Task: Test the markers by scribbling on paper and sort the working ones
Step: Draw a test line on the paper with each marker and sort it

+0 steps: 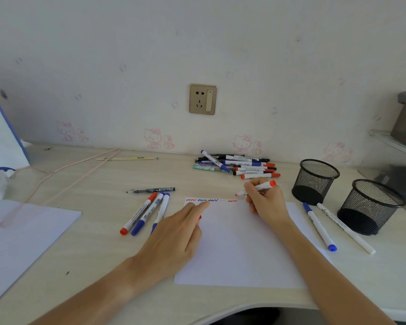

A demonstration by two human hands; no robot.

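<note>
- Currently, a red marker (256, 188) is pinched in the right hand (265, 202), tip just off the top edge of the paper (239, 249).
- Paper is pressed by the left hand (174, 233), fingers mostly straight, red cap (200, 217) tucked underneath.
- Three markers (145, 213) are laid just left of the left hand; two pen cups (314, 181) are set right of the right hand.

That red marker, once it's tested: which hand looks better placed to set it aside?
Probably the right hand: it already grips the red marker, tip near the scribbles. The left hand lies flat on the paper, steadying it.
</note>
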